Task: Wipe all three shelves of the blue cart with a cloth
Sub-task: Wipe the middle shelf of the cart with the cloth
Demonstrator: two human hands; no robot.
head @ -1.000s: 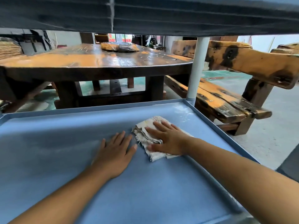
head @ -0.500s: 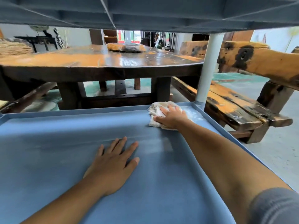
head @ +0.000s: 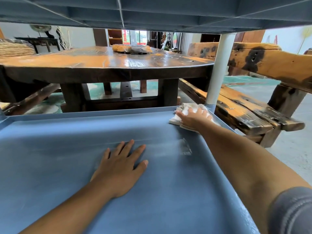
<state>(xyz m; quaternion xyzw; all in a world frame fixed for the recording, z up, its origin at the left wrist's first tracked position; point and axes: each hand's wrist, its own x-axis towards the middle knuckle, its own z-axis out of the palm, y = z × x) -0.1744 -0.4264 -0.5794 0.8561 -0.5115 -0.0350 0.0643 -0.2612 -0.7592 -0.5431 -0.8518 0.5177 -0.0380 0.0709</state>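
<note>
Right hand (head: 194,118) pushed one cloth (head: 185,109) farther forward.

A rustic furniture showroom: heavy slab table (head: 108,63), plank bench (head: 239,105) at right, far dark console (head: 42,41).

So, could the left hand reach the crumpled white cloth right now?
Probably yes: only bare blue plastic shelf lies between the left hand and the cloth, though the right hand covers it.

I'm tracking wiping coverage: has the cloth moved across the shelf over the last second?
Yes. The cloth, pressed under the right hand, went from mid-shelf to the far right corner, beside the white post.
</note>
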